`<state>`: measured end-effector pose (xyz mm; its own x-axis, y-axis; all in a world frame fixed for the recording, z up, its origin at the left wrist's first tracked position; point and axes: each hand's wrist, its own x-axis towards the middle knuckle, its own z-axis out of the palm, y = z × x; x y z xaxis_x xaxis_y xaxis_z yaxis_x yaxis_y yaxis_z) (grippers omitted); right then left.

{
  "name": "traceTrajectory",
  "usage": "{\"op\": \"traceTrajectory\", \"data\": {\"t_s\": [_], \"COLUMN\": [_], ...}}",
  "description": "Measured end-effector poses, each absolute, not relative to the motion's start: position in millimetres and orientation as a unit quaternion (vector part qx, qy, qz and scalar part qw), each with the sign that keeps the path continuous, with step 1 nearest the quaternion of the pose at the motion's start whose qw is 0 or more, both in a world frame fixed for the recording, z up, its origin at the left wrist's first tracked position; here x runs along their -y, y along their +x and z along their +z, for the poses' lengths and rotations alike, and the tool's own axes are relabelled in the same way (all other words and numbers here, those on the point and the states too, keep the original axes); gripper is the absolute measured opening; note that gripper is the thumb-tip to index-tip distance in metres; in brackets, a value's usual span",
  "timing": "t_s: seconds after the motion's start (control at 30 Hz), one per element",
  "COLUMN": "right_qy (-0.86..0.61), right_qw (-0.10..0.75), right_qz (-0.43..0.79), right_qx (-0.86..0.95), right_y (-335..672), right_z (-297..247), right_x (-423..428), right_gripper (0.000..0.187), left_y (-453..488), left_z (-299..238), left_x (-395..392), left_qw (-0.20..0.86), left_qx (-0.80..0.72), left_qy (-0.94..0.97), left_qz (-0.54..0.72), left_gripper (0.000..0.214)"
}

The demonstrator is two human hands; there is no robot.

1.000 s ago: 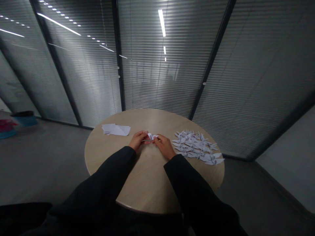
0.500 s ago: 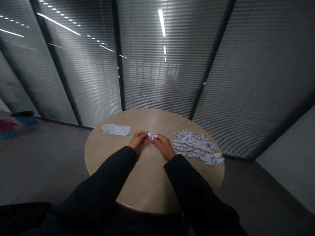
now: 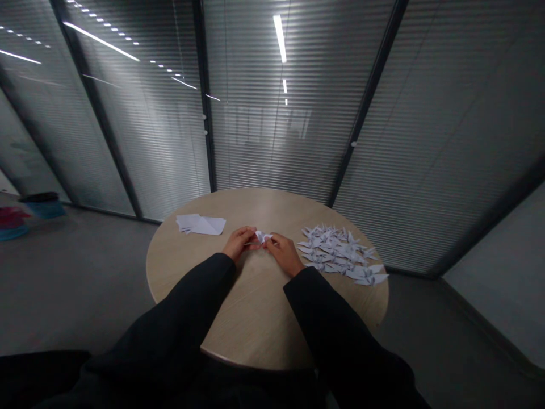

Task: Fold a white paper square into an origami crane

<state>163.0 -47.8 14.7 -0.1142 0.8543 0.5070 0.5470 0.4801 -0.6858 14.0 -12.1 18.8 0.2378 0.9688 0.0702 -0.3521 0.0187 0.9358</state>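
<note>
A small white folded paper piece (image 3: pixel 263 236) lies at the middle of a round wooden table (image 3: pixel 255 318). My left hand (image 3: pixel 239 242) pinches its left end with curled fingers. Its right end is pinched by my right hand (image 3: pixel 284 253). Both arms wear black sleeves. To the right of my right hand lies a spread of several finished white paper cranes (image 3: pixel 340 254). A small stack of flat white paper sheets (image 3: pixel 200 224) rests on the table's far left.
Glass walls with closed blinds and dark frames (image 3: pixel 361 119) stand behind the table. Grey floor surrounds it. A blue bin (image 3: pixel 42 204) and something red sit on the floor at far left.
</note>
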Motion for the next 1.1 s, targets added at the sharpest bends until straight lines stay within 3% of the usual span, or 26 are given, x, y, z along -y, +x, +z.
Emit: {"op": "traceTrajectory", "data": {"t_s": [0.57,0.8,1.1], "right_qy": [-0.476,-0.442,-0.407], "right_qw": [0.464,0.508,0.531], "right_qz": [0.173,0.274,0.310], "right_qx": [0.727,0.687,0.676], "right_y": [162.9,160.6,158.7], "right_z": [16.6,12.8,12.4], "right_x": [49.5,47.0,46.6], "right_gripper": [0.026,0.028,0.031], "left_y": [13.8,14.1,14.8], "left_z": [16.9,14.2,14.3], "left_x": [10.5,7.3,7.9], "left_qw": [0.633,0.631,0.639], "left_qx": [-0.326,-0.324,-0.338], "left_qy": [0.469,0.475,0.477], "left_qz": [0.522,0.520,0.500], "left_gripper": [0.017,0.017,0.012]}}
